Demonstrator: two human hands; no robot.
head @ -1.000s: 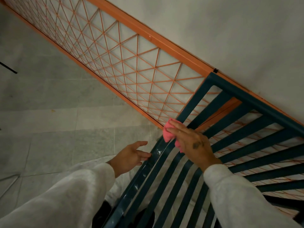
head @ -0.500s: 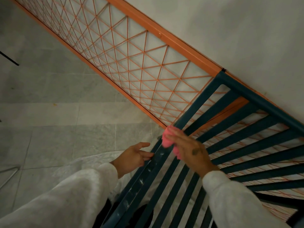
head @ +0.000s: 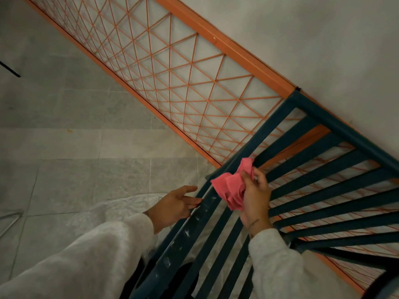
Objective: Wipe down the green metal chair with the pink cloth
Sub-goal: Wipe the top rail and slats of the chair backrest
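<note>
The right hand (head: pixel 255 198) grips the bunched pink cloth (head: pixel 232 188), fingers curled round it, and holds it lifted just above the green chair (head: pixel 319 182) rather than pressed flat on a bar; the cloth hangs over the near end of the slats, where they meet the long frame rail. The left hand (head: pixel 176 205) lies just to the left of the cloth hand, fingers loose and spread, fingertips touching the outer edge of that rail, gripping nothing.

Judging by the surface, the wiping is only partly done; the frame rail (head: pixel 187 231) below the hands carries pale dusty smears and scuffs, so that stretch looks unwiped or needs another pass; the slats fanning away to the right of the cloth look darker and cleaner, though the dim light makes that hard to confirm; the legs and underside are out of view.

Beyond the hands, an orange lattice panel (head: pixel 177 78) leans along a pale wall (head: pixel 302 39); the chair's far corner rests against it; to the left spreads a grey tiled floor (head: pixel 64 147), with a pale sheet (head: pixel 121 207) under the chair.
</note>
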